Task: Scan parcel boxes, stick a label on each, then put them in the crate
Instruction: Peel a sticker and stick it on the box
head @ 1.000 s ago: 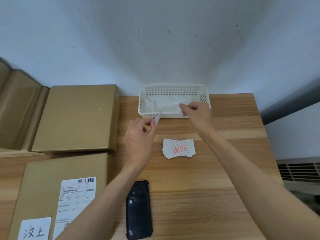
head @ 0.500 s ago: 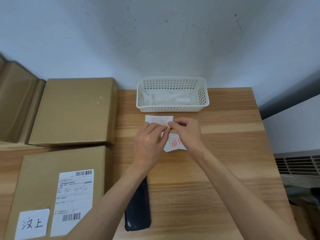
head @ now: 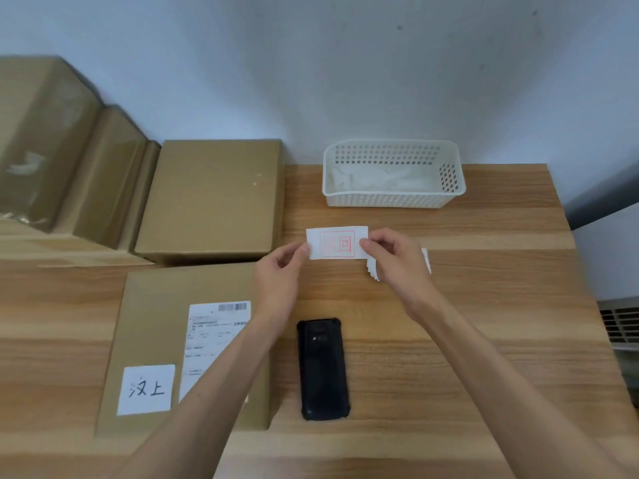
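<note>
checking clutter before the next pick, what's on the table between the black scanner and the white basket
In the head view, between the scanner and the basket both hands hold one red-stamped label; the label stack lies under the right hand.

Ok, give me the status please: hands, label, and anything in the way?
Left hand and right hand pinch one red-stamped label, held above the table. Nearest parcel box lies left, without this label. Black scanner idle; nothing blocks.

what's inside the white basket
The white basket holds crumpled white paper scraps, probably peeled label backings. Its near wall hides the bottom, so anything beneath them cannot be seen.
</note>
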